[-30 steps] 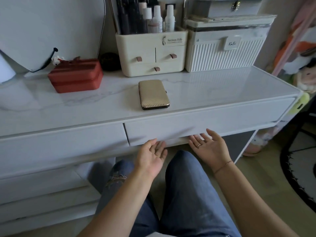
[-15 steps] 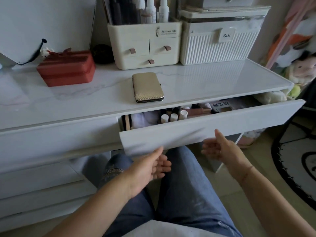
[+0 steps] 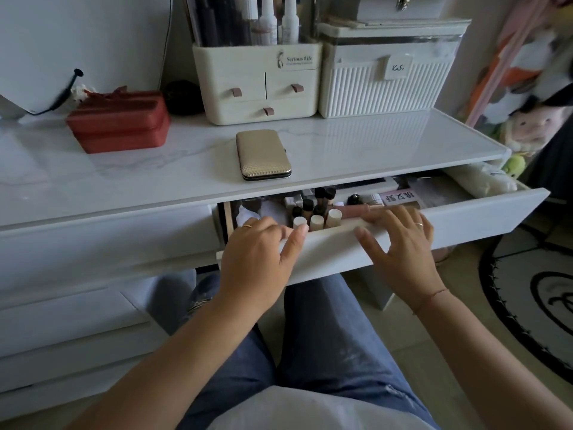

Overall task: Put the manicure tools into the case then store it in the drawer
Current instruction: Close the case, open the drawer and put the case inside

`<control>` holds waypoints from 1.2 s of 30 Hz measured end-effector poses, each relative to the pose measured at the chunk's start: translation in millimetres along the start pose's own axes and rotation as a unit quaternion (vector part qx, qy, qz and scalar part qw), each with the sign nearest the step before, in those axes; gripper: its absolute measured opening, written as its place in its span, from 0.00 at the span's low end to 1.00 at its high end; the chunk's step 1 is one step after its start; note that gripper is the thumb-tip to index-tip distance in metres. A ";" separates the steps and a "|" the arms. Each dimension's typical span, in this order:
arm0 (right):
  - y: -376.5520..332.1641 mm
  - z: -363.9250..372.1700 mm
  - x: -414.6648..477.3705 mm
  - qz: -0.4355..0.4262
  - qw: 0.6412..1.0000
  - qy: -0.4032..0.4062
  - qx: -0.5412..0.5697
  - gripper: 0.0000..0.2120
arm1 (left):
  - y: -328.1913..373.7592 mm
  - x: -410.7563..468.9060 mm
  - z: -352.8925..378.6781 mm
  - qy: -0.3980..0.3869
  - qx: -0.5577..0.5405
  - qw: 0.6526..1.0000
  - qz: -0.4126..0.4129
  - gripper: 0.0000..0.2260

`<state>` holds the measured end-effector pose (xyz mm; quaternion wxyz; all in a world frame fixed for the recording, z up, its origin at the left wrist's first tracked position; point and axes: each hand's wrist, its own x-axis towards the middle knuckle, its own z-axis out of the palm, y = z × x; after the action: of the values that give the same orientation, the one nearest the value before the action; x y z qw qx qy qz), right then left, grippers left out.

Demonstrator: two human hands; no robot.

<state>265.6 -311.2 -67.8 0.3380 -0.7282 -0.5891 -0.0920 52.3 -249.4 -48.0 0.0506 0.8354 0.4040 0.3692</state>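
Observation:
A closed gold manicure case lies flat on the white marble tabletop, near its front edge. Below it the right-hand drawer stands pulled out, showing bottles, tubes and packets inside. My left hand rests on the drawer's front edge at its left end, fingers over the rim. My right hand lies on the same edge a little to the right, fingers spread over the rim. Neither hand touches the case. No loose manicure tools are visible.
A red box sits at the back left of the top. A cream organiser with bottles and a ribbed white box stand at the back. My knees in jeans are under the drawer. A round rug lies right.
The drawer went from shut to pulled out. Both hands moved from under the drawer front up onto its top edge.

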 end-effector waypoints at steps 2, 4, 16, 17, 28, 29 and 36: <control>-1.1 -5.9 -8.5 0.001 1.000 0.014 0.005 0.18 | 7.9 0.6 -7.6 -0.019 0.009 1.000 0.002 0.24; -1.1 -13.2 -15.2 0.005 1.000 0.025 0.010 0.18 | 14.4 0.6 -11.8 -0.042 0.019 0.999 0.007 0.25; -12.8 -47.3 -11.7 0.008 0.997 0.023 0.078 0.22 | 25.3 7.3 -21.2 -0.135 -0.074 0.988 -0.004 0.36; -17.9 -49.5 -1.2 0.024 0.992 0.018 0.120 0.22 | 20.4 14.9 -24.4 -0.115 -0.121 0.986 -0.023 0.35; -85.9 18.9 158.3 0.240 0.791 -0.239 0.509 0.26 | -58.8 139.9 -10.1 -0.083 -0.343 0.874 -0.333 0.22; -88.8 23.6 167.3 0.279 0.761 -0.245 0.531 0.26 | -60.5 145.2 -7.2 -0.076 -0.377 0.854 -0.351 0.22; -85.2 31.3 191.6 0.343 0.694 -0.290 0.562 0.15 | -61.5 157.7 -3.0 -0.075 -0.446 0.803 -0.388 0.15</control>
<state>234.3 -133.3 43.3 0.5047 -0.5442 -0.3090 0.5947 74.3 -96.6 21.4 0.5864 0.5194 0.4804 0.3944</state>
